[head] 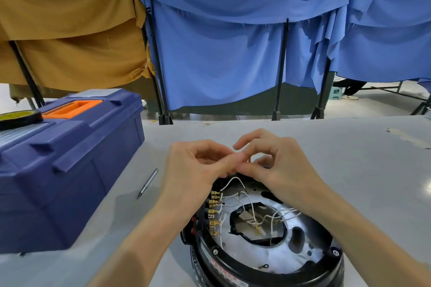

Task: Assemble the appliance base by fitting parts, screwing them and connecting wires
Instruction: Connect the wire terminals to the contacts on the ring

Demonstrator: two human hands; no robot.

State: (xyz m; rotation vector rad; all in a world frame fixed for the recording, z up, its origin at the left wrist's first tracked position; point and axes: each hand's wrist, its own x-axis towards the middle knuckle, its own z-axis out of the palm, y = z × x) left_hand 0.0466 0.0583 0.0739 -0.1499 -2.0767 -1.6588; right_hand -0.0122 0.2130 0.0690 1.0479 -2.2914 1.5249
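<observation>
On the flat grey table (349,170), near the front edge, lies the round black plastic appliance base (268,270), its silver metal inner plate (268,251) facing up. A column of brass spade terminals (214,202) lines the left rim. Thin white wires (233,180) run from them across the plate.

The left hand (196,170) and right hand (279,165) meet over the far rim. On each hand, thumb and forefinger close in a narrow pinch on a wire end, which the fingertips mostly hide.

To the left stands a dark blue plastic toolbox with an orange handle (70,170), carrying a black tape roll (18,119). A slim metal rod-shaped tool (148,183) lies beside the toolbox.
</observation>
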